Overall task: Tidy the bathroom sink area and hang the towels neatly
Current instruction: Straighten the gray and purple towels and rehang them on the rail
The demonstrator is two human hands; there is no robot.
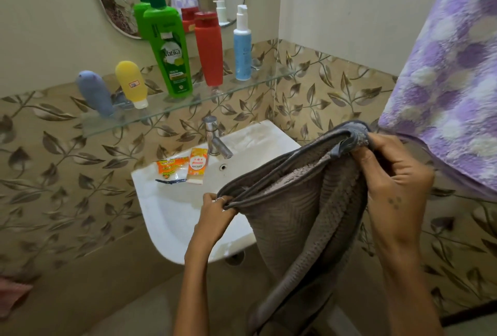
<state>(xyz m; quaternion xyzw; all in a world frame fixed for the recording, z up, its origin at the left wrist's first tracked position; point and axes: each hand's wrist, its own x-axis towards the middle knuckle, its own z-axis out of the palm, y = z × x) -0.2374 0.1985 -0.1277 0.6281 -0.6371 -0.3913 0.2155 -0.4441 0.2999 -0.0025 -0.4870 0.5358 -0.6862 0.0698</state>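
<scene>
A grey towel (295,209) hangs folded in front of the white sink (172,212), stretched between both hands. My left hand (215,207) pinches its lower left corner over the basin. My right hand (395,177) grips the bunched upper corner, higher and to the right. A purple and white patterned towel (451,74) hangs at the right wall, just behind my right hand. Two orange sachets (185,167) lie on the sink rim beside the chrome tap (215,137).
A glass shelf (242,86) above the sink carries a grey tube, a yellow tube (131,82), a green pump bottle (168,47), a red bottle (209,47) and a blue pump bottle (242,45). A mirror hangs above. A pink cloth (12,295) shows at the lower left edge.
</scene>
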